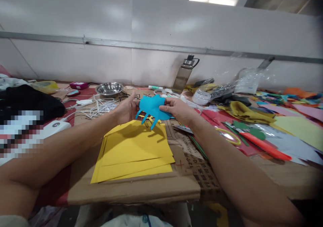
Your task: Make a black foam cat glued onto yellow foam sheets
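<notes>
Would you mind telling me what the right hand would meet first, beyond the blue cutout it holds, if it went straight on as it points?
Probably the left hand, at the left edge of the blue cutout; depth is unclear here, so the right hand might pass behind it.

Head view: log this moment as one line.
right hand: pinching flat blue pronged cutout | left hand: at cutout's left edge | below: overlapping yellow rectangular sheets on brown cardboard

Cardbd (181, 178) w/ sideways print: "12", "PHS", rest unclr.
</notes>
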`<move>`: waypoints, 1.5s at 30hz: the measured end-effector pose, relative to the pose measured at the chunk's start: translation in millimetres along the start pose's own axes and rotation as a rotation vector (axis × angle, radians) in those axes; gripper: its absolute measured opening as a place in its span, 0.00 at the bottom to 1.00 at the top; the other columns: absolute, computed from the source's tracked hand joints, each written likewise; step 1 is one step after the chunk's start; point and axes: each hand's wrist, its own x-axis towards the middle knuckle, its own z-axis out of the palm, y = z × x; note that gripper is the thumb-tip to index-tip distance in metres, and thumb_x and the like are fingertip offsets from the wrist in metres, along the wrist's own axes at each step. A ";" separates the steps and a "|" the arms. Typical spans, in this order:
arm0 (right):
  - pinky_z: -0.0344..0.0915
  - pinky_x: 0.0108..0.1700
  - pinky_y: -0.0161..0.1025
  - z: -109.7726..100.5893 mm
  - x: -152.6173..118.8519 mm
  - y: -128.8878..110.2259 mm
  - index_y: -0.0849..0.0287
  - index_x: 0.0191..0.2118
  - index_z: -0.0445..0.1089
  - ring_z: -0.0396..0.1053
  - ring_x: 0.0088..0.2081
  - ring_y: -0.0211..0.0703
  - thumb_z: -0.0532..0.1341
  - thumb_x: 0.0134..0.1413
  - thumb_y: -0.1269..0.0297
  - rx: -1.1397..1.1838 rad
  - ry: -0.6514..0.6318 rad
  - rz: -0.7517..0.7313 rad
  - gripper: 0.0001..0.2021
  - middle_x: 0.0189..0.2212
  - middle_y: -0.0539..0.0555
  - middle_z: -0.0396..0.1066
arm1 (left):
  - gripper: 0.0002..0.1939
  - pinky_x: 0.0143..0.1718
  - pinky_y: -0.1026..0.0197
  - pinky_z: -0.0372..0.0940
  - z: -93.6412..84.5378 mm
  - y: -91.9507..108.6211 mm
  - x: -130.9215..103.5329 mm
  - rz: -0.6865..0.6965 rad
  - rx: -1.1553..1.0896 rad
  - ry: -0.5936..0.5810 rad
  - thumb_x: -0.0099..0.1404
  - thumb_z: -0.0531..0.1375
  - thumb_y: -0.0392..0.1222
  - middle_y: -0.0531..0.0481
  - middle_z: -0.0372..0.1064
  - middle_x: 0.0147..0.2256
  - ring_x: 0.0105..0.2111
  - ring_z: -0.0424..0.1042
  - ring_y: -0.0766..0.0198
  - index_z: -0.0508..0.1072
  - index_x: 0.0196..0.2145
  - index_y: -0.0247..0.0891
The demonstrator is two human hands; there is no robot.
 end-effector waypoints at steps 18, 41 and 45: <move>0.60 0.33 0.38 -1.4 -12.4 -10.8 0.57 0.37 0.72 0.70 0.31 0.42 0.62 0.57 0.58 -0.971 0.167 0.074 0.09 0.29 0.53 0.74 | 0.13 0.16 0.67 0.65 8.1 -8.6 -33.0 -0.177 0.730 0.297 0.46 0.72 0.37 0.50 0.72 0.21 0.20 0.72 0.62 0.74 0.29 0.35; 0.61 0.46 0.42 -96.2 -59.1 9.2 0.63 0.60 0.61 0.69 0.46 0.51 0.50 0.63 0.70 -1.507 0.576 0.183 0.20 0.46 0.68 0.72 | 0.21 0.50 0.50 0.66 40.2 -57.5 -83.7 0.571 1.808 -0.163 0.69 0.56 0.54 0.39 0.72 0.52 0.50 0.71 0.50 0.74 0.49 0.34; 0.63 0.46 0.43 -83.1 -55.6 -6.0 0.59 0.48 0.71 0.68 0.38 0.44 0.53 0.60 0.68 -1.020 0.809 -0.241 0.14 0.40 0.60 0.71 | 0.28 0.54 0.45 0.65 42.5 -66.5 -85.5 0.535 1.814 -0.142 0.68 0.56 0.57 0.36 0.70 0.55 0.55 0.69 0.45 0.71 0.54 0.30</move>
